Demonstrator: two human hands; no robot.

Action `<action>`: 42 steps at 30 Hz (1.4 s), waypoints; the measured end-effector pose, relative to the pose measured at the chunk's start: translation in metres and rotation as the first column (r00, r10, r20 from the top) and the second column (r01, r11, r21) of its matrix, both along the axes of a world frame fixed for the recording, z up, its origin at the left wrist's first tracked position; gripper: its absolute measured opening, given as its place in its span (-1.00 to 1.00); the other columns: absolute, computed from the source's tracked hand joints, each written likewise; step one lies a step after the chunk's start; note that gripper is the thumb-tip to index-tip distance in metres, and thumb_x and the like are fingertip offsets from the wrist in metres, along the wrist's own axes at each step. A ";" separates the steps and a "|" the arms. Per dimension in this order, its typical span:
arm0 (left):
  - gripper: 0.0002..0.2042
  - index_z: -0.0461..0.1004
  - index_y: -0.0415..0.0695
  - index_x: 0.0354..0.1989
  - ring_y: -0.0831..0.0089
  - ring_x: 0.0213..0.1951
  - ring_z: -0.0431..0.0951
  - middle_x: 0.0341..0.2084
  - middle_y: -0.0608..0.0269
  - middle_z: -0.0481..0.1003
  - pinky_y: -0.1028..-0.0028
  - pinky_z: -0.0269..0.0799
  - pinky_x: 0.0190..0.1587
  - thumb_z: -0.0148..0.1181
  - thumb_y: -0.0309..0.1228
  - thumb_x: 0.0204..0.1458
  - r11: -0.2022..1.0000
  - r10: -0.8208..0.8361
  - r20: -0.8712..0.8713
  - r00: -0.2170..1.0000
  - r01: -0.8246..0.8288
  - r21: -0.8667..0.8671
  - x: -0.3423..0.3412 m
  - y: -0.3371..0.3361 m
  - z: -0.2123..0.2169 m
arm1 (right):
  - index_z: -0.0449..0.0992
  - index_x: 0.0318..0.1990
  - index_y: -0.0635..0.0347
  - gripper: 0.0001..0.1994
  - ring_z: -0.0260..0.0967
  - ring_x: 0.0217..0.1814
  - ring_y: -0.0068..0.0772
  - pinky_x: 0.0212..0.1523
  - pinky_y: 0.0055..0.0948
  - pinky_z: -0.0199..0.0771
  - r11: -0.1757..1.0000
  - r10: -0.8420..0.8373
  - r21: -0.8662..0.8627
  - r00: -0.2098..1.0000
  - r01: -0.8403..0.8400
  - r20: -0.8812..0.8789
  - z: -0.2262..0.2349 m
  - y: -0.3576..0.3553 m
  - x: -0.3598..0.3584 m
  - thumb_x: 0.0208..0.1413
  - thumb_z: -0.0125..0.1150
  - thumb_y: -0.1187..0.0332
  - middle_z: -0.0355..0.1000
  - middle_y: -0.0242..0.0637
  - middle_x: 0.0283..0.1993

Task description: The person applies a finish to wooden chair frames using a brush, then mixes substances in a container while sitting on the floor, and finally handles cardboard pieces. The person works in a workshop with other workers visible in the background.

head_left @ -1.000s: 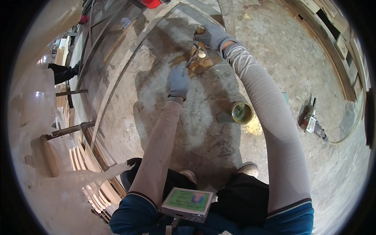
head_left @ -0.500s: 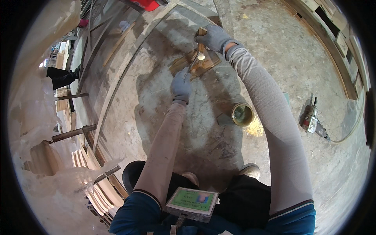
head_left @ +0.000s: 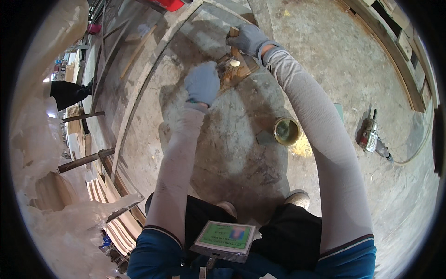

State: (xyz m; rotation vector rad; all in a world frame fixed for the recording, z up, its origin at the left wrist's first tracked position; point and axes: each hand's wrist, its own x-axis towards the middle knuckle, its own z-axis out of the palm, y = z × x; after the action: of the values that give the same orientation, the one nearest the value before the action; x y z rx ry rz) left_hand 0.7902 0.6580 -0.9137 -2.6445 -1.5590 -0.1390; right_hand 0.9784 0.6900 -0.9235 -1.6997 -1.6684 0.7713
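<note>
My right hand point(head_left: 248, 39), in a grey glove, is closed round a narrow brown wooden piece point(head_left: 233, 45) at the far middle. A small pale, rounded spot point(head_left: 235, 62) shows at the piece's near end; I cannot tell what it is. Beneath lies a flat brown wooden board point(head_left: 241, 72) on the concrete floor. My left hand point(head_left: 203, 83), also gloved, is beside the board's left end with fingers curled. Whatever it holds is hidden behind the glove. Nearer to me stands a round open can point(head_left: 286, 131) with greenish-brown contents.
A power tool point(head_left: 370, 135) with a hose lies at the right. Long curved wooden strips point(head_left: 139, 93) run along the left side. Wooden frames point(head_left: 404, 69) stand far right. Clear plastic sheeting point(head_left: 37, 153) hangs at the left, near stacked pale wood point(head_left: 123, 235). A red object point(head_left: 172, 4) is at the top.
My left hand has drawn back left and slightly up from the pale spot; the thin tool that showed in its fingers is out of sight. My right hand has shifted slightly with the wooden piece.
</note>
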 end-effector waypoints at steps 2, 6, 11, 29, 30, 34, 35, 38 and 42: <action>-0.89 0.45 -0.09 -0.47 0.15 -0.39 0.50 -0.52 0.12 0.48 0.25 0.40 -0.35 0.00 -0.39 -0.10 0.999 -0.042 -0.103 0.994 0.044 0.019 0.000 0.007 0.005 | 0.51 -0.35 0.27 -0.62 0.42 -0.39 -0.13 -0.32 -0.31 0.39 0.998 0.014 -0.056 1.000 -0.014 0.007 0.006 0.000 -0.006 -0.13 0.17 0.08 0.44 -0.05 -0.45; -0.88 0.47 -0.05 -0.43 0.19 -0.34 0.51 -0.48 0.14 0.49 0.27 0.41 -0.32 0.01 -0.39 -0.11 0.999 -0.035 -0.229 0.973 0.025 -0.046 0.013 0.012 0.006 | 0.52 -0.25 0.19 -0.65 0.40 -0.16 -0.07 -0.13 -0.27 0.38 0.995 0.003 -0.104 0.998 0.004 0.067 0.007 0.002 -0.012 -0.13 0.13 0.13 0.45 -0.05 -0.24; -0.85 0.48 -0.04 -0.37 0.18 -0.29 0.51 -0.42 0.17 0.51 0.25 0.41 -0.28 -0.01 -0.38 -0.09 0.994 -0.023 -0.306 0.952 -0.010 -0.108 0.021 0.014 0.003 | 0.52 -0.32 0.22 -0.62 0.41 -0.31 -0.06 -0.26 -0.24 0.38 1.000 -0.023 0.005 0.992 0.023 0.123 0.001 0.000 -0.014 -0.15 0.18 0.06 0.45 -0.01 -0.39; -0.87 0.48 -0.07 -0.47 0.18 -0.33 0.51 -0.46 0.14 0.51 0.25 0.42 -0.31 0.02 -0.36 -0.14 0.997 0.022 -0.272 0.962 -0.041 -0.064 0.019 0.012 -0.004 | 0.48 -0.26 0.12 -0.72 0.36 -0.20 -0.01 -0.17 -0.21 0.36 0.984 0.074 0.154 0.993 -0.087 0.092 0.015 -0.044 -0.017 -0.10 0.12 0.18 0.43 -0.04 -0.32; -0.87 0.48 -0.07 -0.47 0.18 -0.34 0.51 -0.47 0.14 0.50 0.25 0.41 -0.32 0.02 -0.36 -0.15 0.997 0.015 -0.272 0.962 -0.034 -0.066 0.019 0.011 -0.003 | 0.48 -0.26 0.13 -0.72 0.36 -0.21 0.00 -0.18 -0.20 0.36 0.980 0.097 0.165 0.993 -0.108 0.072 0.015 -0.047 -0.014 -0.09 0.12 0.18 0.42 -0.03 -0.32; -0.88 0.47 -0.06 -0.48 0.17 -0.38 0.51 -0.50 0.16 0.50 0.25 0.41 -0.34 0.02 -0.37 -0.15 0.998 0.009 -0.252 0.968 -0.025 -0.062 0.015 0.004 -0.004 | 0.47 -0.25 0.13 -0.71 0.35 -0.24 0.03 -0.20 -0.17 0.34 0.991 0.042 0.130 0.999 -0.041 -0.009 0.018 -0.058 -0.007 -0.07 0.10 0.16 0.41 0.00 -0.34; -0.89 0.47 -0.06 -0.48 0.17 -0.39 0.51 -0.52 0.17 0.49 0.24 0.41 -0.35 0.02 -0.38 -0.15 0.998 0.013 -0.243 0.970 -0.028 -0.057 0.013 0.002 -0.004 | 0.47 -0.25 0.13 -0.70 0.36 -0.24 0.02 -0.20 -0.18 0.34 0.994 0.037 0.106 0.999 -0.035 -0.025 0.022 -0.061 -0.005 -0.06 0.10 0.15 0.42 -0.01 -0.34; -0.88 0.47 -0.04 -0.44 0.16 -0.39 0.50 -0.51 0.15 0.48 0.25 0.40 -0.35 0.02 -0.37 -0.13 0.999 0.003 -0.213 0.977 -0.014 -0.050 0.007 0.000 -0.004 | 0.48 -0.25 0.17 -0.69 0.39 -0.30 -0.11 -0.25 -0.27 0.36 0.999 -0.006 0.052 0.995 0.011 -0.101 0.024 -0.066 0.005 -0.05 0.11 0.14 0.43 -0.06 -0.38; -0.85 0.48 0.00 -0.36 0.17 -0.35 0.48 -0.48 0.12 0.47 0.26 0.39 -0.34 0.01 -0.34 -0.08 0.999 0.019 -0.141 0.990 -0.024 -0.029 0.000 -0.008 -0.005 | 0.51 -0.29 0.25 -0.69 0.43 -0.43 -0.43 -0.38 -0.47 0.40 0.991 -0.075 0.081 0.944 0.106 -0.321 0.016 -0.067 0.010 -0.03 0.17 0.16 0.47 -0.18 -0.47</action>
State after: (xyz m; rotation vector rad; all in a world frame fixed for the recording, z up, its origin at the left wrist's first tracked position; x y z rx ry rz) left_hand 0.7899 0.6497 -0.9184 -2.5954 -1.5561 0.0717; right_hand 0.9884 0.6228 -0.9073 -1.4839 -1.3748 0.8546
